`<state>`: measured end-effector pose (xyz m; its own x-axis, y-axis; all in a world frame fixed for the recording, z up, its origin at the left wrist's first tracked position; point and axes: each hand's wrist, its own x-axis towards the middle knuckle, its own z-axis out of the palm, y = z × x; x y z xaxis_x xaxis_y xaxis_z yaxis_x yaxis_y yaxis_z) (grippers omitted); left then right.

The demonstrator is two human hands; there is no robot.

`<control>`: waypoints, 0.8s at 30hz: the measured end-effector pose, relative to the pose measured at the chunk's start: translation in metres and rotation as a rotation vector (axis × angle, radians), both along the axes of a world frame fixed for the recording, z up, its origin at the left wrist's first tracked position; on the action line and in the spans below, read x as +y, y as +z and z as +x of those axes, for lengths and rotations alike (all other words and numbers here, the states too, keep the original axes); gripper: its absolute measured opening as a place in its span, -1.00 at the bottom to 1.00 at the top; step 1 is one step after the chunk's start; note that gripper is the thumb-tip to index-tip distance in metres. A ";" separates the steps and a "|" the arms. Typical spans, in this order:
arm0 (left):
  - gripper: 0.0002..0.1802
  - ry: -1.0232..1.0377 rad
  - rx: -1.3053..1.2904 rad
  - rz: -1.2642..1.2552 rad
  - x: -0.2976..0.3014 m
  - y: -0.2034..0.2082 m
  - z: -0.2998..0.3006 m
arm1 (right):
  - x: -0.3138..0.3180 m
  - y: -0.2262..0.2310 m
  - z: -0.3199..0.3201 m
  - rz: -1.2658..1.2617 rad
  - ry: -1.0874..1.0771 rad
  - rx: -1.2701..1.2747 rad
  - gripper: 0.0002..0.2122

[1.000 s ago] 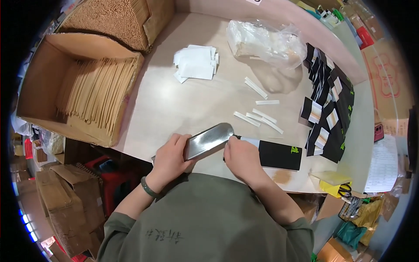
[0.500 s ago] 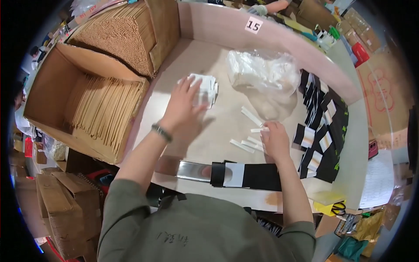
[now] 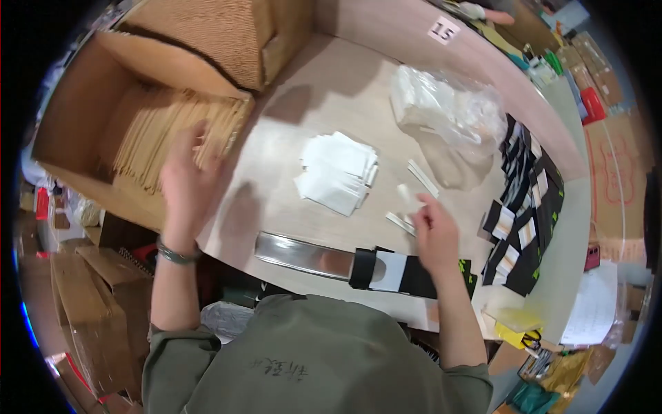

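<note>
My left hand point(image 3: 185, 183), slightly blurred, is over the near edge of an open cardboard box point(image 3: 72, 131). Its fingers are apart and nothing shows in them. Inside that box stands a row of thin tan flat pieces point(image 3: 155, 134). On the table a loose pile of white paper cards point(image 3: 338, 169) lies between my hands. My right hand point(image 3: 438, 234) has its fingers curled, with a blurred short white strip point(image 3: 407, 194) at the fingertips. More white strips point(image 3: 423, 178) lie around it. Below the right hand is a stack of black cards point(image 3: 417, 274) with a white band point(image 3: 388, 270).
A shiny metal strip point(image 3: 303, 255) runs along the table's front edge. Behind the strips sits a clear plastic bag point(image 3: 448, 110) with white contents. Overlapping black cards point(image 3: 527, 207) spread at the right. A second full carton point(image 3: 207, 34) stands far left. Low walls edge the table.
My left hand has moved from the white cards, left to the box of tan pieces. The card pile looks more spread out. My right hand stays by the strips. The whole view has shifted.
</note>
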<state>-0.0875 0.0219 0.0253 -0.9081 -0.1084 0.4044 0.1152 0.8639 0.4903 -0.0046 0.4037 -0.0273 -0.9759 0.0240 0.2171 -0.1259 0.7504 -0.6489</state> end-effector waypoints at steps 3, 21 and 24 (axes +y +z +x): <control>-0.75 0.178 -0.337 -0.410 -0.124 -0.044 -0.012 | -0.056 -0.008 -0.019 0.212 0.338 0.204 -0.85; -0.83 0.077 -0.294 -0.390 -0.124 -0.055 0.012 | -0.100 0.007 0.034 0.238 0.547 -0.209 -0.89; -0.79 0.116 -0.014 0.178 -0.104 -0.051 0.024 | -0.104 -0.003 0.036 0.133 0.503 -0.379 -0.89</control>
